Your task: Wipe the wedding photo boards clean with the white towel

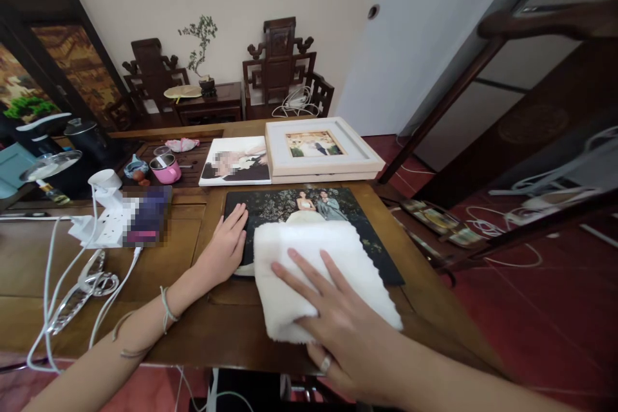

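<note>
A dark photo panel showing a couple lies flat on the wooden table. My left hand rests at its left edge, fingers stretched out and holding nothing. Over the panel's front part is spread a fluffy white cloth, which hides much of the picture. My right hand has hold of this cloth, with several fingers spread on top and pressing down, and the ringed finger by its near edge. Behind the panel are a smaller photo print and a pale-framed picture, side by side.
To the left are a power strip with white cables, a clear hair clip, a pink cup and a dark kettle. A wooden chair stands close on the right. Behind are a potted bonsai and dark chairs.
</note>
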Available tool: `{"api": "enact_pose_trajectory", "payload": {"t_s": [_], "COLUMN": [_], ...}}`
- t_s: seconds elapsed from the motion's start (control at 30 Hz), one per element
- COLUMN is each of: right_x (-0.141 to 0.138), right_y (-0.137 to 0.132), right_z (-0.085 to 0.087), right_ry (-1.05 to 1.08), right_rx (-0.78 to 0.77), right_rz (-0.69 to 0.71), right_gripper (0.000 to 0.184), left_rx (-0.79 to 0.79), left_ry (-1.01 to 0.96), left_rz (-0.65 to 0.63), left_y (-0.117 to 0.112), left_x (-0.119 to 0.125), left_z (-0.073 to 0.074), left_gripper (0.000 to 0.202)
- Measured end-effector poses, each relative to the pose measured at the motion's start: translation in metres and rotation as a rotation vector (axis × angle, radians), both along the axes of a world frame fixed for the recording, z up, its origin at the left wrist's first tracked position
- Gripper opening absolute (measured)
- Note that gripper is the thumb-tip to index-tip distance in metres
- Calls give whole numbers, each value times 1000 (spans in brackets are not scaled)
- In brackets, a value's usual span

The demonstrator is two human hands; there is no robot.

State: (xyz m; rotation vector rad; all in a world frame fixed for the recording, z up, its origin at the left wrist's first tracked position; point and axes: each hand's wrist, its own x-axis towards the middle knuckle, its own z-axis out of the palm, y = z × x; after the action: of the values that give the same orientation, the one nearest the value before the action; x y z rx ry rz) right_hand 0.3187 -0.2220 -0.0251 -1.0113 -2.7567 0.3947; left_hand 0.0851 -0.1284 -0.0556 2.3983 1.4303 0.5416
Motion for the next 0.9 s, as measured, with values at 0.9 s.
{"api": "enact_pose_trajectory", "payload": {"t_s": [0.9], "right_x": [-3], "right_y": [-1], "right_z": [11], "right_ry": [-16], "right_rx": [-93], "right_rz": [66], "right_gripper": [28], "left_rx": [-3], "left_ry": [-41], "left_rz": [-7], "left_y": [3], "left_x": [-3], "left_z": [-4], "left_gripper": [49]}}
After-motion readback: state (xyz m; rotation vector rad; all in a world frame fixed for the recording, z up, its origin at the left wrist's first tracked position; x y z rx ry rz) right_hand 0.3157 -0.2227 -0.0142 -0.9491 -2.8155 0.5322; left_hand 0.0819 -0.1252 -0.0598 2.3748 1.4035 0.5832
